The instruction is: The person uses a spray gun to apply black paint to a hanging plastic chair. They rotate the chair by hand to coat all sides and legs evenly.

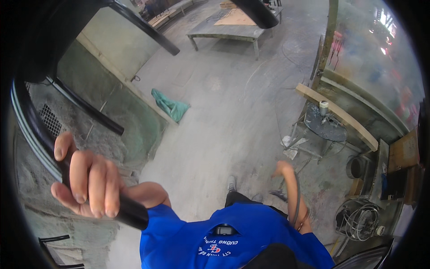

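My left hand [92, 181] is closed round a black curved bar [33, 121] at the left, fingers wrapped over it and thumb below. The bar seems to belong to a large black frame with several round legs, such as the black leg [148, 31] near the top; its upper part runs into the dark rim. Out to the right, my right hand [283, 168] is bent at the wrist, its fingers too small and turned to read. A grey hose [298, 197] runs along my right forearm. Below that hand lies a small dark object [278, 194] I cannot make out.
A low table [210, 28] stands at the far end. At the right are a round dark stool [323, 123] bearing a spray gun and cup, a wooden plank [340, 116] and a coiled hose [360, 219]. A green cloth bag [170, 106] lies by the left partition.
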